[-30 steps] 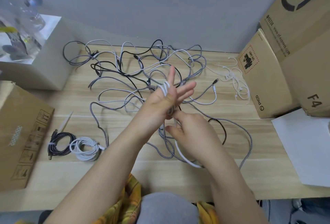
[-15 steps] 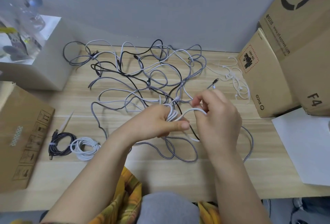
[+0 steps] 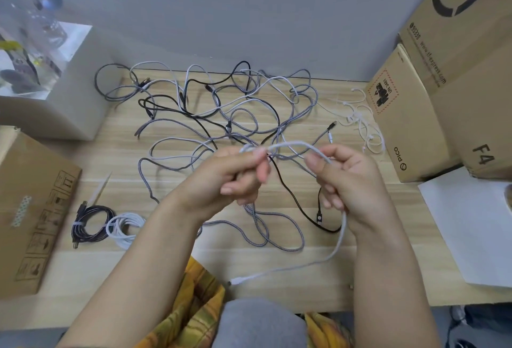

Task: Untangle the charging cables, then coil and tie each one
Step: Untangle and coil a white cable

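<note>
A white cable [image 3: 291, 144] arcs between my two hands above the wooden table [image 3: 374, 209]. My left hand [image 3: 235, 178] pinches one end of the arc between thumb and fingertips. My right hand [image 3: 349, 181] grips the other side, and the cable's tail [image 3: 336, 248] runs down from it to a plug [image 3: 235, 281] near the front edge. Behind the hands lies a tangle of grey, black and white cables [image 3: 221, 114]. A coiled, tied black cable [image 3: 91, 223] and a coiled white cable [image 3: 126, 227] lie at the left.
Cardboard boxes [image 3: 415, 114] stand at the right, with loose white ties [image 3: 360, 120] beside them. A white sheet [image 3: 468, 225] lies at the right front. A flat brown box [image 3: 30, 206] and a white box [image 3: 61, 103] occupy the left side. A grey wall backs the table.
My hands have drawn apart, stretching a white cable between them. Its tail has come free of the tangle and now trails to the front edge. The left hand's spread fingers have closed.
</note>
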